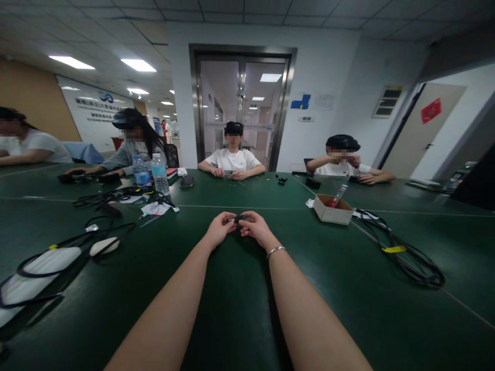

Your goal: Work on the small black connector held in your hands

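Note:
Both my forearms stretch out over a dark green table (240, 309). My left hand (219, 228) and my right hand (253, 226) meet at the middle of the table, fingers curled. Between their fingertips they pinch a small dark object (236, 220), too small to name. A thin silver bracelet (275, 251) sits on my right wrist.
An open cardboard box (332, 208) holding a red-tipped tube stands to the right, with black cables (402, 252) beyond it. On the left lie black cables (73, 245), white pads (42, 260), paper scraps and two water bottles (154, 174). Several people sit at the far side.

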Demonstrator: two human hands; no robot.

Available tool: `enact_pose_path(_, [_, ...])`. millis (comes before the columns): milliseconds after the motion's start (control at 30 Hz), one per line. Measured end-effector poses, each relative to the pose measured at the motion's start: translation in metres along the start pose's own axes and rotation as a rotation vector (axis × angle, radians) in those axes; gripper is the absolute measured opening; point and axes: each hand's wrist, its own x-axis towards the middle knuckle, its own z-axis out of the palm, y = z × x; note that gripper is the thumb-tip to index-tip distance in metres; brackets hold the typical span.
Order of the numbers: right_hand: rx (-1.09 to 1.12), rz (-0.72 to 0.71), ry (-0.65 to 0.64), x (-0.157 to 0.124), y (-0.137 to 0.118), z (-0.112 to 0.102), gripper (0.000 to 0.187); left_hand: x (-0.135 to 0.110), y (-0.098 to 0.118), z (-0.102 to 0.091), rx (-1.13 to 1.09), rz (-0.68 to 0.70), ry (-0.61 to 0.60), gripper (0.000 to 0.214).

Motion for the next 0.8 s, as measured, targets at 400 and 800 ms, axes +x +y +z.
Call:
enact_pose_path(400, [0.026,-0.033,-0.009,-0.0026,-0.0001,-0.0002,0.036,0.0078,-0.0022,-0.0051,0.193,0.037,0.176,0.019])
enact_pose_path(800, [-0.002,-0.019,-0.021,-0.0032,0.0008,-0.0001,0.031,0.0036,0.0007,-0.0068,0.339,0.054,0.149,0.038])
